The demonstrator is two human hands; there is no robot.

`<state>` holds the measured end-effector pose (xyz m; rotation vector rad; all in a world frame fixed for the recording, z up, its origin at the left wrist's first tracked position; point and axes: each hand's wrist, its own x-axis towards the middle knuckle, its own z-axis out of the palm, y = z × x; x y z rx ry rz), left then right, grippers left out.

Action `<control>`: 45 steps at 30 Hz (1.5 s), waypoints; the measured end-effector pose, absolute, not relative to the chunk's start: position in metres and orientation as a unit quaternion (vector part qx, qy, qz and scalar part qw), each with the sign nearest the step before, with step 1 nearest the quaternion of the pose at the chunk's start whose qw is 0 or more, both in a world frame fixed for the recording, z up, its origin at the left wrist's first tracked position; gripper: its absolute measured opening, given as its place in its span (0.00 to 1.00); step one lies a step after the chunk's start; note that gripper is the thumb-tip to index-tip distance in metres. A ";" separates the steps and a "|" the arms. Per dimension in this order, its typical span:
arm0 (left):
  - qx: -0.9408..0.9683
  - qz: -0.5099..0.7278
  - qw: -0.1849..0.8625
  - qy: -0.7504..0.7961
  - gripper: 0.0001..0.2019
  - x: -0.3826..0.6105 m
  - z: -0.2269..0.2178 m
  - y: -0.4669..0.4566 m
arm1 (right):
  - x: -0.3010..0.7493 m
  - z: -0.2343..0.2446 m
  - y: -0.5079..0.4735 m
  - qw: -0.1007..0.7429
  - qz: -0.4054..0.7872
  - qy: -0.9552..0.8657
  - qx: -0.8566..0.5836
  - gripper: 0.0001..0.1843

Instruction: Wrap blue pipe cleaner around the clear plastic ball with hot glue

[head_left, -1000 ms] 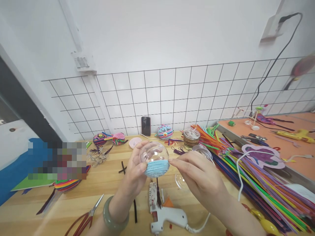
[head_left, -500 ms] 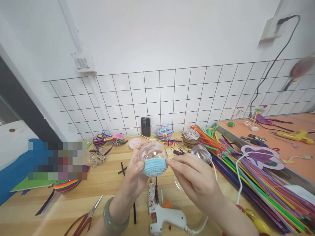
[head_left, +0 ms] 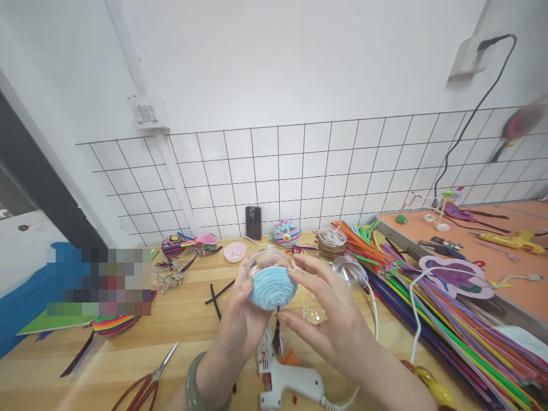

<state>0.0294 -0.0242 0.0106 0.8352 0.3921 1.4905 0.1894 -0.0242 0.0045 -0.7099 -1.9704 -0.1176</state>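
My left hand [head_left: 240, 319] grips a clear plastic ball [head_left: 261, 260] from the left, thumb at its side. Light blue pipe cleaner [head_left: 274, 288] is wound in rings around the lower part, tilted to show the spiral's centre. From that centre hangs a dark tassel [head_left: 277, 337]. On the ball's right side rest the fingers of my right hand [head_left: 338, 319], while its thumb is at the tassel's top; the hand is curved around the ball. Just below, a white glue gun [head_left: 291, 383] lies on the wooden table [head_left: 192, 319].
Red-handled scissors [head_left: 148, 379] lie front left, with black strips [head_left: 218, 297] nearby. Clear plastic half shells [head_left: 350, 271] and a lidded tub [head_left: 331, 242] stand right of the ball. Many coloured pipe cleaners [head_left: 440, 319] spread along the right. A phone [head_left: 254, 222] leans against the wall.
The ball has tipped so its blue underside faces me more. My right hand has gone from a pinch at the blue edge to spread fingers around the ball's right side.
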 end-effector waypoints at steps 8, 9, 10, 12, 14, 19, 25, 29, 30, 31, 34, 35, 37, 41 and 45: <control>0.315 0.660 0.657 0.185 0.25 0.040 0.003 -0.030 | 0.183 -0.007 -0.021 0.507 -0.028 -0.804 -0.308 0.34; 0.318 0.656 0.660 0.182 0.26 0.041 0.001 -0.030 | 0.183 -0.007 -0.020 0.518 -0.026 -0.798 -0.308 0.34; 0.327 0.651 0.662 0.177 0.27 0.042 0.000 -0.030 | 0.184 -0.007 -0.019 0.530 -0.024 -0.791 -0.306 0.34; 0.354 0.638 0.664 0.162 0.26 0.043 -0.001 -0.031 | 0.185 -0.006 -0.017 0.545 -0.021 -0.785 -0.295 0.33; 0.380 0.630 0.659 0.155 0.24 0.042 0.001 -0.030 | 0.188 -0.005 -0.014 0.543 -0.019 -0.793 -0.276 0.32; 0.408 0.618 0.639 0.210 0.20 0.035 0.009 -0.025 | 0.192 -0.006 -0.009 0.520 -0.033 -0.818 -0.244 0.31; 0.401 0.614 0.645 0.215 0.19 0.032 0.009 -0.023 | 0.191 -0.008 -0.008 0.508 -0.046 -0.828 -0.232 0.31; 0.416 0.617 0.635 0.209 0.19 0.032 0.008 -0.023 | 0.192 -0.007 -0.008 0.507 -0.050 -0.830 -0.227 0.31; 0.420 0.615 0.634 0.208 0.18 0.031 0.008 -0.022 | 0.193 -0.007 -0.007 0.504 -0.050 -0.832 -0.227 0.31; 0.423 0.612 0.636 0.207 0.18 0.031 0.007 -0.022 | 0.193 -0.006 -0.007 0.501 -0.050 -0.834 -0.227 0.31; 0.439 0.588 0.647 0.208 0.18 0.026 0.007 -0.021 | 0.196 -0.005 -0.006 0.485 -0.049 -0.842 -0.228 0.30; 0.446 0.579 0.649 0.211 0.18 0.025 0.008 -0.021 | 0.196 -0.005 -0.005 0.480 -0.051 -0.845 -0.228 0.30; 0.461 0.566 0.648 0.217 0.19 0.021 0.010 -0.020 | 0.198 -0.005 -0.004 0.470 -0.056 -0.851 -0.227 0.29; 0.481 0.556 0.638 0.227 0.20 0.017 0.012 -0.019 | 0.200 -0.006 -0.001 0.451 -0.067 -0.862 -0.222 0.26; 0.468 0.554 0.644 0.245 0.21 0.014 0.009 -0.018 | 0.200 -0.008 0.000 0.439 -0.078 -0.869 -0.216 0.25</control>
